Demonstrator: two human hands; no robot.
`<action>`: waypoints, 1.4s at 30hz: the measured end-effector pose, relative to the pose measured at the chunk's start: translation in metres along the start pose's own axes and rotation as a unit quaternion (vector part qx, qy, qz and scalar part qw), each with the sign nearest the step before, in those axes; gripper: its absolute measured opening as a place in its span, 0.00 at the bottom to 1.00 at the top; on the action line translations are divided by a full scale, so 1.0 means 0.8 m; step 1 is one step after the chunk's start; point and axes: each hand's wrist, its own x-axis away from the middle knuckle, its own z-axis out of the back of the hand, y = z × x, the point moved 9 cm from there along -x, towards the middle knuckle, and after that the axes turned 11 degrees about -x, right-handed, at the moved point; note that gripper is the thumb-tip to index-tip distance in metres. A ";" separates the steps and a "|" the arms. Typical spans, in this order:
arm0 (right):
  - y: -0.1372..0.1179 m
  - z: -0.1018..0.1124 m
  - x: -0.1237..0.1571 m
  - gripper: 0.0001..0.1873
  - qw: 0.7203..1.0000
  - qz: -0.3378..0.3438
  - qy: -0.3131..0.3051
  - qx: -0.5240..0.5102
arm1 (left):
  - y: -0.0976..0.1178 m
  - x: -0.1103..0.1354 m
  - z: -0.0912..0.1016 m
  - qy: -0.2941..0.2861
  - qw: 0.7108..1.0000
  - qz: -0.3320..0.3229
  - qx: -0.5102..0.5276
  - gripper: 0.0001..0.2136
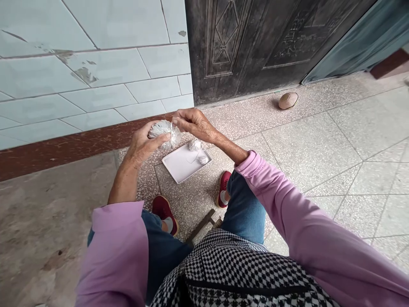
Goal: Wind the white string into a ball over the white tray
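Note:
My left hand is closed round a white, spiky folded-paper ball, held up in front of me. My right hand pinches the ball's upper right edge with fingertips pressed together. Below the hands a white rectangular tray lies on the floor, with two smaller white paper balls and a thin thread on it. I am seated, wearing pink sleeves, blue trousers and red shoes.
A dark carved door stands ahead beside a pale tiled wall with a red skirting. A small brown round object lies on the speckled floor by the door. Bare concrete spreads to the left.

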 end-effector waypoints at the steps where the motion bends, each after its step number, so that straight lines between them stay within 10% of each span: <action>1: 0.001 0.006 -0.001 0.32 1.000 0.000 0.013 -0.008 | 0.001 0.002 -0.006 -0.017 1.000 0.006 -0.004 0.34; 23: 0.070 0.023 -0.029 0.31 0.999 -0.006 0.047 -0.023 | -0.003 0.004 -0.044 -0.148 0.978 -0.077 0.122 0.46; 34: 0.088 0.012 -0.031 0.26 0.998 -0.041 0.050 -0.016 | 0.009 0.001 -0.043 -0.055 0.966 -0.038 0.250 0.40; 42: 0.080 -0.056 -0.003 0.16 0.989 -0.015 -0.140 0.045 | -0.028 -0.028 0.016 0.087 0.966 -0.014 0.242 0.51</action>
